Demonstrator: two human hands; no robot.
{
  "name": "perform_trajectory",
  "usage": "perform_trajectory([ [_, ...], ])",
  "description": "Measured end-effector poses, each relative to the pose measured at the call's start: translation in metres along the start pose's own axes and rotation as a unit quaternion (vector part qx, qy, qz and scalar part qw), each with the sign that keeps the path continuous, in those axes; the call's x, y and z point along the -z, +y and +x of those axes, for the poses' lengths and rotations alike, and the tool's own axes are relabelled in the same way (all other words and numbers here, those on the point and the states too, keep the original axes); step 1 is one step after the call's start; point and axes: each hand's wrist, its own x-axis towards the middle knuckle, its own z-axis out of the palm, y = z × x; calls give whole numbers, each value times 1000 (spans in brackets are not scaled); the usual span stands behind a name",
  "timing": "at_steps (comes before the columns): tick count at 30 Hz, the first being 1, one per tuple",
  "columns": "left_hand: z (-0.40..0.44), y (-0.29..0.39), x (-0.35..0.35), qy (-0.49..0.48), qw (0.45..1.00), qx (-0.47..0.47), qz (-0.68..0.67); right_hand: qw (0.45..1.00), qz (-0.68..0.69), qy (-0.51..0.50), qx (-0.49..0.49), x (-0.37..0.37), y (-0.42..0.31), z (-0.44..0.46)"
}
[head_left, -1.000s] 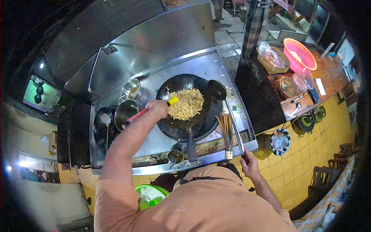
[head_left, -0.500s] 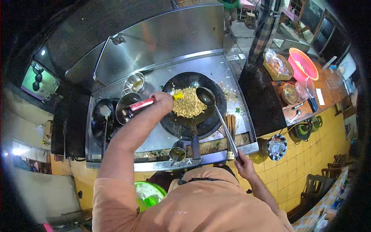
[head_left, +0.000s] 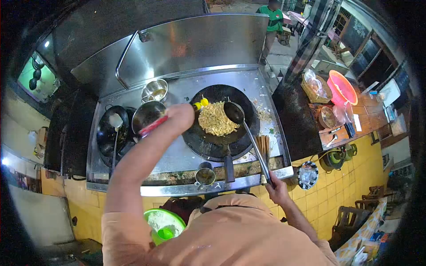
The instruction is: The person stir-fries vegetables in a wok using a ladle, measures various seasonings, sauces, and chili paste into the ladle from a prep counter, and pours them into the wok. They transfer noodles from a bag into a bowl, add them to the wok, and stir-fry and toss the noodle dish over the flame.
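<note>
My left hand [head_left: 181, 117] is closed around a sauce bottle [head_left: 153, 126] with a red label, held tilted. Its yellow cap end points over the left side of a black wok [head_left: 206, 148]. Pale brown food in short strips, perhaps noodles, forms a heap [head_left: 217, 119] in the middle of the wok. At the front of the stove, my right hand [head_left: 278, 189] grips the handle of a long metal ladle [head_left: 254, 144]. The ladle's dark bowl rests or hovers at the right edge of the food; I cannot tell which.
Bamboo sticks [head_left: 263, 148] lie right of the wok handle. A metal pot [head_left: 205, 176] stands at the stove's front, metal bowls [head_left: 155, 90] and a second wok [head_left: 106, 133] on the left. A green tub [head_left: 179, 221] is below. A person in green [head_left: 271, 20] stands beyond the splashback.
My left hand and the bottle have shifted slightly left across the wok's edge. The ladle stays beside the food. The view has tilted up, showing more of the person in green.
</note>
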Motion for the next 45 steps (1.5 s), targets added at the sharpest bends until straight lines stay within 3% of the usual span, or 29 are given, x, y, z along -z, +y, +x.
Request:
perform_trajectory([
  [1,-20,-16,4,59,997,-52,-26,994,-21,35,102,-7,8,2],
  [2,-47,-27,13,98,993,-44,-50,997,-8,-32,-66,3,-38,6],
  [5,-83,-66,-33,253,951,-30,-173,996,-66,-28,-47,-22,-60,31],
  [7,-109,-80,-63,296,905,13,-306,987,-148,-61,-28,-33,-83,51],
  [8,-107,-94,-110,378,882,42,-279,973,-215,-83,10,-30,-96,54],
  [9,-117,-102,-129,322,849,63,-415,925,-316,-190,-90,-19,-112,56],
  [10,-120,-110,-161,374,812,45,-447,921,-324,-194,-99,-3,-129,53],
  [11,-121,-112,-199,452,829,108,-309,915,-333,-200,-106,16,-139,51],
  [13,-146,-103,-214,459,784,120,-400,921,-329,-188,-91,39,-143,61],
  [15,-164,-98,-231,375,797,152,-449,919,-334,-153,-142,6,-129,81],
  [16,-169,-92,-234,384,772,155,-482,927,-323,-119,-148,-20,-127,88],
  [17,-173,-86,-239,391,745,159,-516,950,-291,-101,-46,-48,-95,96],
  [19,-162,-93,-284,383,735,114,-548,981,-131,-123,-74,-45,-117,86],
  [21,-163,-91,-301,402,693,101,-590,972,-166,-164,-40,3,-98,84],
  [23,-170,-88,-301,383,738,100,-547,952,-69,-219,-204,55,-121,84],
  [26,-169,-83,-317,370,749,135,-532,977,-122,-127,-120,19,-130,96],
  [27,-164,-80,-325,429,701,105,-560,986,-98,-67,-117,-11,-124,92],
  [29,-162,-78,-333,432,682,124,-577,993,-25,-54,-99,-59,-95,93],
  [30,-162,-79,-332,435,685,120,-572,984,35,-111,-135,-49,-86,84],
  [31,-168,-79,-325,432,703,154,-544,985,-57,-145,-77,-27,-67,90],
  [33,-171,-79,-319,430,719,187,-513,962,-95,-216,-140,52,-121,85],
  [35,-173,-79,-303,458,665,205,-553,960,-175,-192,-107,83,-127,92],
  [36,-178,-79,-296,404,653,257,-587,961,-228,-140,-71,71,-113,100],
  [37,-179,-79,-292,408,593,264,-642,967,-232,-98,-31,44,-72,114],
  [38,-168,-95,-324,411,578,234,-665,948,-295,-117,-30,16,-59,122],
  [39,-157,-114,-357,414,561,206,-687,959,-270,-84,-16,-26,-9,129],
  [42,-165,-118,-349,384,549,280,-688,967,-221,-123,26,-11,-69,94],
  [43,-175,-116,-343,332,524,250,-743,954,-244,-170,-27,14,-77,88],
  [45,-184,-108,-331,370,557,210,-713,939,-262,-205,-90,58,-89,85],
])
